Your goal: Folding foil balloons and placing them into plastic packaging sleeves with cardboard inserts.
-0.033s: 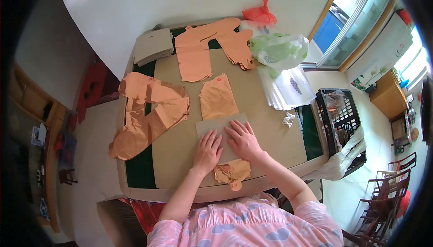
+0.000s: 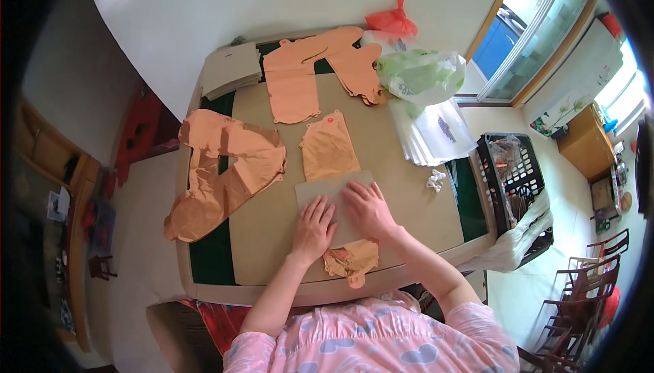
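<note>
1. Card (image 2: 334,204), flat and grey-brown, lies near the front of the tabletop (image 2: 409,203), just below an orange garment (image 2: 328,147) spread flat.
2. Left hand (image 2: 315,226) rests palm down on the card's left half, fingers (image 2: 320,208) stretched out and slightly spread, pinching nothing.
3. Right hand (image 2: 368,209) lies flat on the card's right half, just beside the left hand, fingers (image 2: 354,192) spread and pointing up-left.
4. Crumpled orange piece (image 2: 351,261) sticks out from under the card's near edge, between the two wrists, close to the tabletop's front rim.
5. Orange heap (image 2: 225,168) lies loosely piled at the left of the tabletop, well apart from the hands.
6. Two more orange pieces (image 2: 293,83) lie flat at the far side, with a stack of cards (image 2: 231,70) at the far left corner.
7. Green bag (image 2: 419,73) and a red bag (image 2: 390,22) sit at the far right corner; clear sleeves (image 2: 436,134) fan out below them.
8. Small white bit (image 2: 434,179) lies right of the hands, near the tabletop's right edge.
9. Black crate (image 2: 511,175) stands on the floor just beside the table's right side.
</note>
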The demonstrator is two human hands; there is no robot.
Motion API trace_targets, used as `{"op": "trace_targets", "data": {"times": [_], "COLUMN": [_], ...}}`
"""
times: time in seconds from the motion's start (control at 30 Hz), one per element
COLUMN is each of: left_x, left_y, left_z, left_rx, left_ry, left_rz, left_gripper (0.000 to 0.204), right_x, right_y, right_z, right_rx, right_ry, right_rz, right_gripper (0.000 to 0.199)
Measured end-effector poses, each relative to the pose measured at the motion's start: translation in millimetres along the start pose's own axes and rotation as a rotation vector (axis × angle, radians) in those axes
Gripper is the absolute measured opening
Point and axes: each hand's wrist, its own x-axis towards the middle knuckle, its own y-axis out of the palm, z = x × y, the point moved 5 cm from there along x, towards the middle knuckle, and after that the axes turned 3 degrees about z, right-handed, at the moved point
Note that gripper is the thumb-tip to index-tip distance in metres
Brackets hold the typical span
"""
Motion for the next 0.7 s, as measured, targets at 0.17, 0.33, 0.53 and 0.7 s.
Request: {"op": "trace_targets", "data": {"times": [0.17, 0.33, 0.53, 0.7], "left_x": [-0.7, 0.3, -3.8, -7.2], "left_y": [0.4, 4.2, 2.7, 11.6], "left_z": [-1.6, -2.1, -0.4, 6.3], "left_rx": [0.014, 0.062, 0.055, 0.076], "left_ry": [0.001, 0.010, -0.010, 0.011], "left_rz": [0.009, 0.015, 0.031, 0.002], "left_gripper": [0.047, 0.046, 0.046, 0.048], "right_x": [68.2, 119.2, 100.7, 25.5], "right_y": [1.2, 16.2, -11.9, -47.7], "right_z": [-65.9, -91.6, -56.3, -33.4], "right_rx": [0.076, 0.077, 0.858, 0.796], "right_ry": [0.361, 0.541, 0.413, -0.100], "right_rz": [-0.126, 0.064, -0.047, 0.308], "right_gripper": [0.031, 0.029, 0.017, 0.026]}}
